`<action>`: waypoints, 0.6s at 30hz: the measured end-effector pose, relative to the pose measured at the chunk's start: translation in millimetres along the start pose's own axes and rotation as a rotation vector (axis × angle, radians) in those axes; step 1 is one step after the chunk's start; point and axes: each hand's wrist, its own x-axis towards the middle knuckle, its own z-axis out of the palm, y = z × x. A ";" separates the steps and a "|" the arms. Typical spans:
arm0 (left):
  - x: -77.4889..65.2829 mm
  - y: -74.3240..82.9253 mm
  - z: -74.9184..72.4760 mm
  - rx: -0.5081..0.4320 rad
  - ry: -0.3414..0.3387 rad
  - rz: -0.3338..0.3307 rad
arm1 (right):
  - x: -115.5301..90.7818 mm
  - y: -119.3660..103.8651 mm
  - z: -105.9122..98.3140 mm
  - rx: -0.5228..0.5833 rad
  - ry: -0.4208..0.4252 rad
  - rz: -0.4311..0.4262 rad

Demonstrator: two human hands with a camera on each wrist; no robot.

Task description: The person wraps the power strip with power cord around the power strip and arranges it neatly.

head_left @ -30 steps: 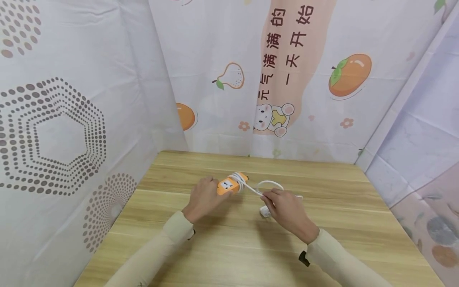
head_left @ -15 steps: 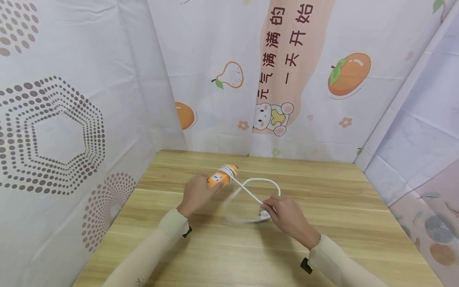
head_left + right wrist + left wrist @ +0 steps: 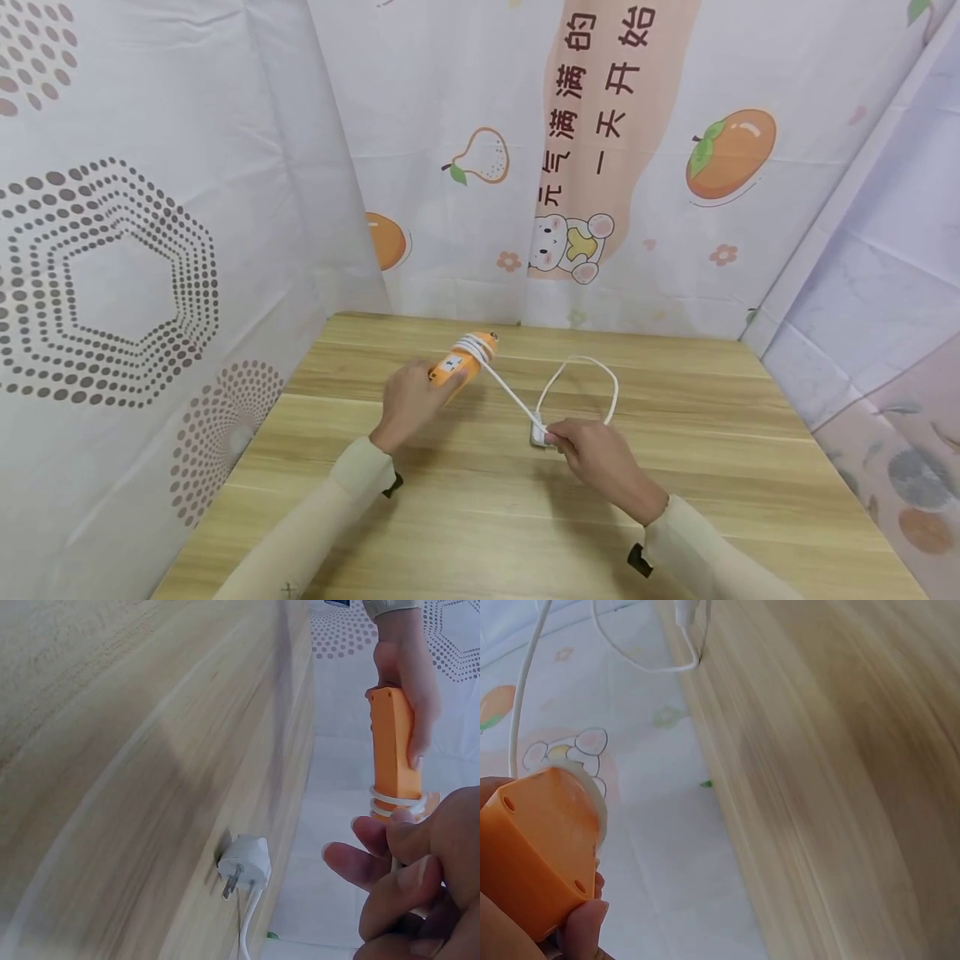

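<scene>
Fingers clamped, your left hand (image 3: 414, 402) grips the orange device (image 3: 467, 367); at its four o'clock, your right hand (image 3: 602, 461) pinches the white cord (image 3: 517, 399).

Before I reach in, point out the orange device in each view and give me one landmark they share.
Head: the orange device, near the middle of the picture, left of center, in the left hand.
Left wrist: the orange device, at the lower left, large.
Right wrist: the orange device, at the upper right, above the near fingers.
Shared landmark: the white cord.
</scene>
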 end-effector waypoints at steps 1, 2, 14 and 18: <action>-0.2 0.7 0.0 -0.011 -0.002 -0.001 | -0.6 0.0 0.6 0.002 -0.010 0.004; -0.6 1.2 0.0 -0.018 -0.008 -0.002 | -1.0 -0.1 1.4 0.006 -0.020 0.007; -3.8 5.7 0.8 -0.235 -0.103 -0.066 | -5.0 2.8 7.9 -0.021 -0.040 -0.010; -4.4 11.5 -1.7 -0.360 -0.173 -0.076 | -4.5 3.1 8.3 -0.036 -0.040 -0.035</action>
